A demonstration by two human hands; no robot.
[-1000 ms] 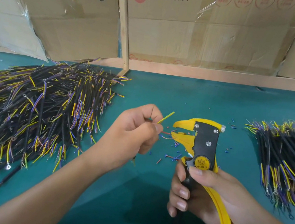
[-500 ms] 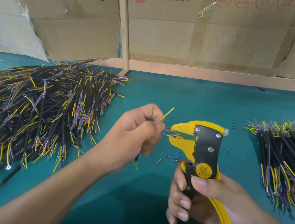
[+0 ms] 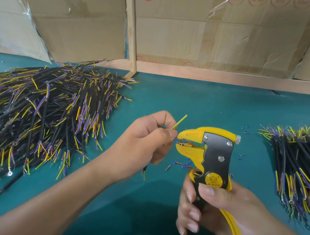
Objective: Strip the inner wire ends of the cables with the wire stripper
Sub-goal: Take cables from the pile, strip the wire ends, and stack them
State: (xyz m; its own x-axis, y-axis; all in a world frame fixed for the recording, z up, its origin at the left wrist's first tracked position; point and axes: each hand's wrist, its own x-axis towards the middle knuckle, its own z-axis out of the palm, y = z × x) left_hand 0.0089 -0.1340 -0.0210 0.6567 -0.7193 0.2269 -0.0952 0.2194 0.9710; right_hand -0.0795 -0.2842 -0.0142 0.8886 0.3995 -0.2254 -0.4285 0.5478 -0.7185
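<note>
My left hand pinches a short black cable whose black end hangs below the fist. Its yellow-green inner wire sticks up past my fingers, and its blue and brown inner wires reach into the stripper's jaws. My right hand grips the handles of the yellow-and-black wire stripper, held upright with its jaws pointing left at my left fingertips. The jaws are slightly apart around the wire ends.
A big heap of black cables with yellow, blue and purple ends covers the left of the green table. A smaller pile of cables lies at the right. Small insulation scraps lie under the stripper. Cardboard boxes stand behind.
The stripper has moved left toward my left hand, so the inner wire ends now sit between its jaws. My left hand has hardly moved.
</note>
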